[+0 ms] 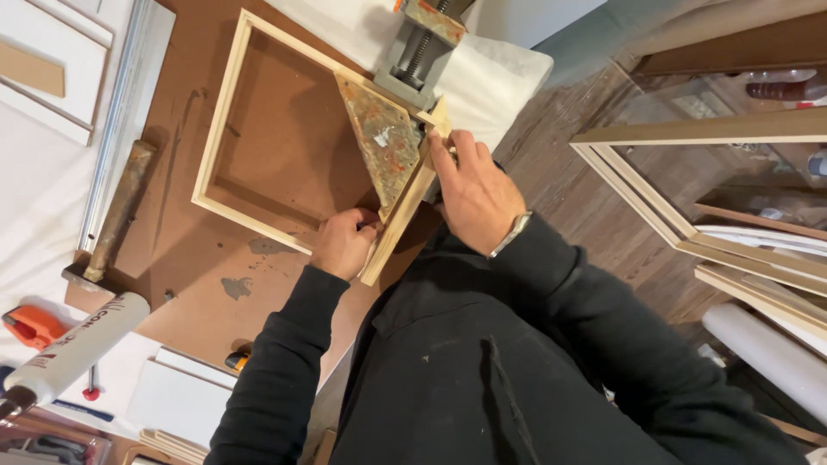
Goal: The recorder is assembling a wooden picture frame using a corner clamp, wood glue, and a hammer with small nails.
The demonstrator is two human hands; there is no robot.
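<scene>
On brown bench, both hands (left hand (345,244), right hand (475,194)) gripping wooden frame (226,112).

— What's the frame (226,120) like from where you sit?

— I see pale, bare wood, a shallow open rectangle lying flat on the brown board, turned at a slant. Three sides are joined.

— And the fourth side?

— I make out a loose strip (403,211) of the same wood, set against the near right corner, running under the rusty triangular clamp (385,138) that sits in that corner.
</scene>
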